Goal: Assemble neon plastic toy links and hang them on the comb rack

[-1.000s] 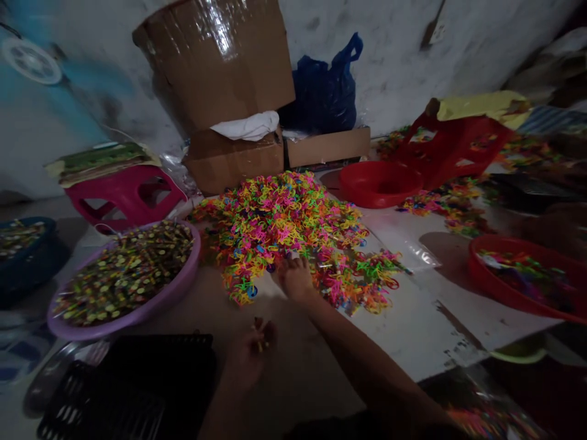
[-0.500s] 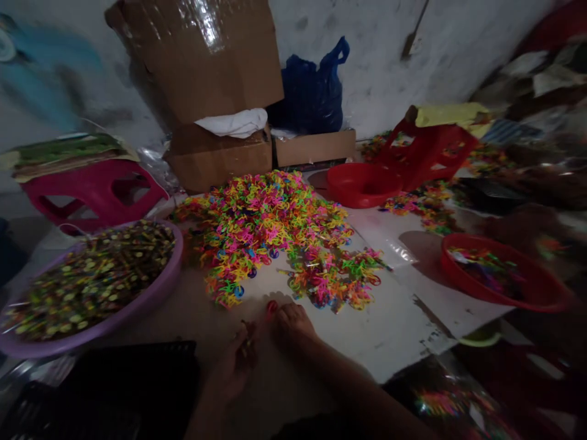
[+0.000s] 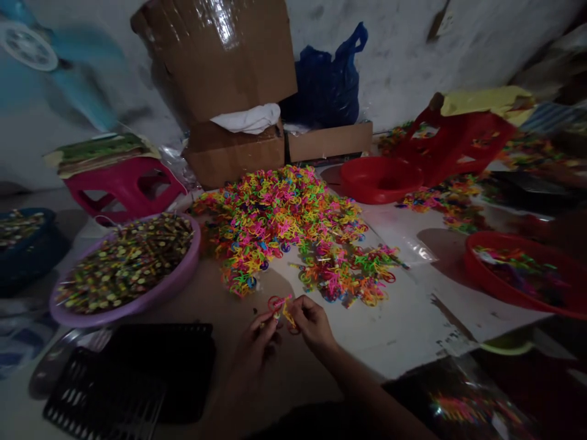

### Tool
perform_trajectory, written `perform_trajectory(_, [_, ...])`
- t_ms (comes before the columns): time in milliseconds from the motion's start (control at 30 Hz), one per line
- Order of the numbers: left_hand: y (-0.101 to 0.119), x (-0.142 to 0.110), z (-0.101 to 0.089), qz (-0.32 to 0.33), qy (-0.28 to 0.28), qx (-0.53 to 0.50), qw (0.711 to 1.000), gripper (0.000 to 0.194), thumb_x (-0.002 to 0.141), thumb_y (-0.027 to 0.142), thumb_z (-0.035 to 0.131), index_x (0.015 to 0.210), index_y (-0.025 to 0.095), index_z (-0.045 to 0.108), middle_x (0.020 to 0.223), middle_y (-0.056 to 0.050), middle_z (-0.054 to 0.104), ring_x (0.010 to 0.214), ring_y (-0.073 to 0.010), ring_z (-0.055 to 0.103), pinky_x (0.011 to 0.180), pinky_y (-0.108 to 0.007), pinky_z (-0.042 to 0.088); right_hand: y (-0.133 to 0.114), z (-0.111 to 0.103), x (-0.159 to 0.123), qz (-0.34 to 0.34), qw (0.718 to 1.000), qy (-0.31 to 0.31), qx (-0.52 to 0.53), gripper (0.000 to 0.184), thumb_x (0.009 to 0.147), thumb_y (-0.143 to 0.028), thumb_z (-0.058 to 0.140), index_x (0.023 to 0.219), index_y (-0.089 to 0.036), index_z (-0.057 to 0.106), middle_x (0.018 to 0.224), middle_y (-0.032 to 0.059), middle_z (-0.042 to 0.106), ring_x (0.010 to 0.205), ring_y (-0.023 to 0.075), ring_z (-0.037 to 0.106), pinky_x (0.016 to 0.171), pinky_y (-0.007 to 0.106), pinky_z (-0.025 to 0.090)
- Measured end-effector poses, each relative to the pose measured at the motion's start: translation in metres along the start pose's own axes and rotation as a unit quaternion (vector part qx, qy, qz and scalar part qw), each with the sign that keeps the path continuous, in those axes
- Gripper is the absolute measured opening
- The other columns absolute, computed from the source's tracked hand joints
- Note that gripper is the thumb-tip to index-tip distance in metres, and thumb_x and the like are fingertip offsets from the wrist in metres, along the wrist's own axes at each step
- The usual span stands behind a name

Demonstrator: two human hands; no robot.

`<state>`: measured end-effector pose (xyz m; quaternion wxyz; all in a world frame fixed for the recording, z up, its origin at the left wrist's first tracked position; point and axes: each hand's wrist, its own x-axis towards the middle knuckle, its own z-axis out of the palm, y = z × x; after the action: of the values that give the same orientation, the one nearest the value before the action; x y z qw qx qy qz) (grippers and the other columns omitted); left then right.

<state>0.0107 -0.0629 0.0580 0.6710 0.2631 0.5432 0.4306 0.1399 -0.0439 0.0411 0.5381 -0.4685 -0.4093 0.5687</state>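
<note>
Near 1 big pile [image 3: 284,214] of bright bits, too many to count, L hand [image 3: 261,336] pinches 1 red ring [image 3: 276,304], R hand [image 3: 315,325] pinches 1 yellow bit [image 3: 288,314]. Hands close, not touching, btwn 1 purple tub [image 3: 196,252] & 2 red bowls [image 3: 380,189].

The wearer's two hands [image 3: 316,322], two stools [image 3: 117,189], two red basins [image 3: 360,190], one lilac basin [image 3: 181,282], one blue bag [image 3: 328,91]

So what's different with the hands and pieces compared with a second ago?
The right hand has drawn back from the heap to beside the left hand, and now holds a yellow piece. A red ring now shows by the left fingertips. The heap, purple basin and pink stool stayed put.
</note>
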Motion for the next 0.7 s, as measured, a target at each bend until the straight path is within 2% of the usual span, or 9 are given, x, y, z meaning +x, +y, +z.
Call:
perform_trajectory(100, [0.001,-0.002,0.003,-0.018,-0.001,0.000,1.000,0.049,0.058,0.046,0.072,0.098,0.020,0.063,0.072,0.002,0.057,0.046,-0.0024,0.040,0.037,-0.014,0.020,-0.002,0.000,-0.002,-0.023,0.999,-0.006,-0.029,0.041,0.072,-0.055,0.054,0.060,-0.019,0.041,0.045,-0.0065,0.040,0.039,0.0055,0.035,0.038,0.018,0.030])
perform_trajectory(200, [-0.002,-0.003,0.002,-0.017,0.001,-0.004,1.000,0.051,0.056,0.047,0.073,0.098,0.020,0.063,0.067,0.004,0.053,0.043,-0.0010,0.034,0.038,-0.014,0.018,-0.002,0.003,-0.004,-0.047,0.996,-0.016,-0.076,0.037,0.076,-0.052,0.051,0.061,-0.018,0.044,0.047,-0.0045,0.045,0.040,0.0064,0.039,0.040,0.018,0.032])
perform_trajectory(267, [-0.004,-0.003,0.002,-0.005,0.006,-0.003,1.000,0.050,0.056,0.048,0.073,0.096,0.019,0.062,0.059,0.006,0.049,0.043,-0.0017,0.032,0.040,-0.014,0.020,-0.002,0.005,-0.006,-0.059,0.993,-0.012,-0.104,0.036,0.078,-0.050,0.049,0.062,-0.018,0.046,0.048,-0.0034,0.048,0.042,0.0068,0.040,0.040,0.018,0.032])
perform_trajectory(400, [-0.003,-0.004,0.001,0.044,-0.005,0.040,0.998,0.050,0.060,0.049,0.070,0.096,0.017,0.061,0.045,0.009,0.034,0.041,-0.0041,0.028,0.040,-0.017,0.020,0.001,0.009,-0.008,-0.088,0.989,0.033,-0.115,0.038,0.078,-0.050,0.049,0.059,-0.018,0.044,0.043,-0.0046,0.043,0.040,0.0061,0.035,0.038,0.018,0.029])
perform_trajectory(567, [-0.003,-0.002,-0.001,0.058,-0.010,0.085,0.995,0.045,0.065,0.050,0.066,0.095,0.018,0.060,0.045,0.009,0.034,0.041,-0.0055,0.028,0.041,-0.019,0.020,-0.002,0.012,-0.010,-0.111,0.984,0.072,-0.122,0.037,0.077,-0.049,0.049,0.057,-0.019,0.043,0.042,-0.0052,0.041,0.039,0.0061,0.033,0.039,0.018,0.029])
perform_trajectory(700, [0.000,-0.005,-0.003,0.078,0.003,0.148,0.986,0.041,0.062,0.049,0.068,0.085,0.016,0.063,0.044,0.008,0.035,0.041,-0.0064,0.029,0.041,-0.020,0.020,-0.004,0.014,-0.011,-0.077,0.989,0.056,-0.116,0.033,0.076,-0.046,0.050,0.058,-0.019,0.041,0.042,-0.0058,0.041,0.039,0.0062,0.034,0.039,0.018,0.028])
